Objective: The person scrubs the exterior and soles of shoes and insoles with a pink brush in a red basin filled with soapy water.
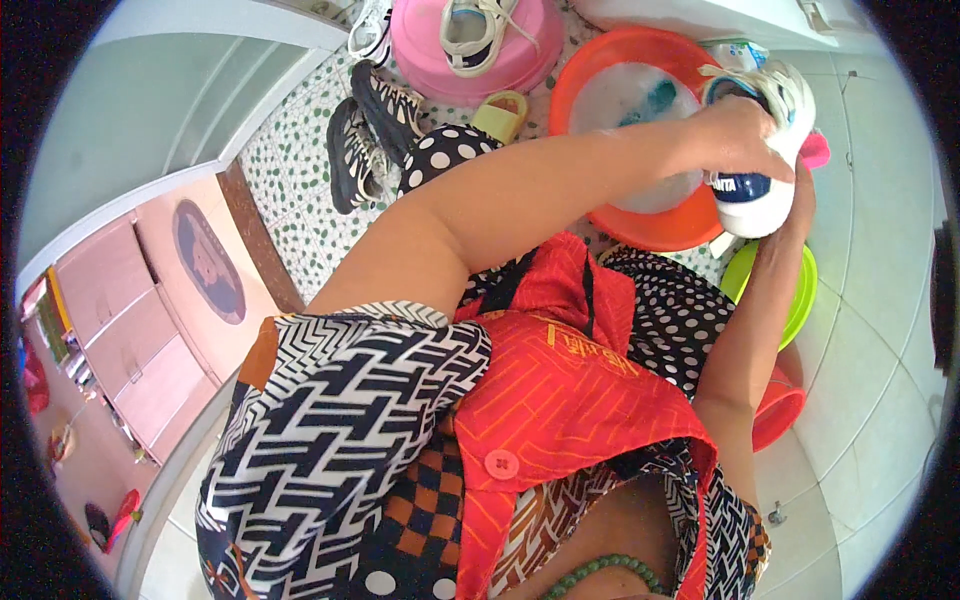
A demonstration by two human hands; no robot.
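A white sneaker (765,215) with a dark blue heel and pale laces is lifted over the right rim of an orange-red basin (580,100). My left hand (740,135) reaches across and grips the shoe around its opening, fingers closed. Against the shoe's far right side is my right hand (797,205), its fingers mostly hidden by the shoe. A pink object (815,150) pokes out just past that hand and seems held in it; its kind is not clear. In the basin lie whitish, sudsy water (610,95) and a teal item (658,97).
Another sneaker (472,40) rests on an upturned pink basin (415,50), with a white shoe (371,30) beside it. Black striped shoes (350,160) and a yellow-green slipper (498,118) are left of the orange-red basin. A lime basin (803,290) and red bucket (778,410) stand by my right arm.
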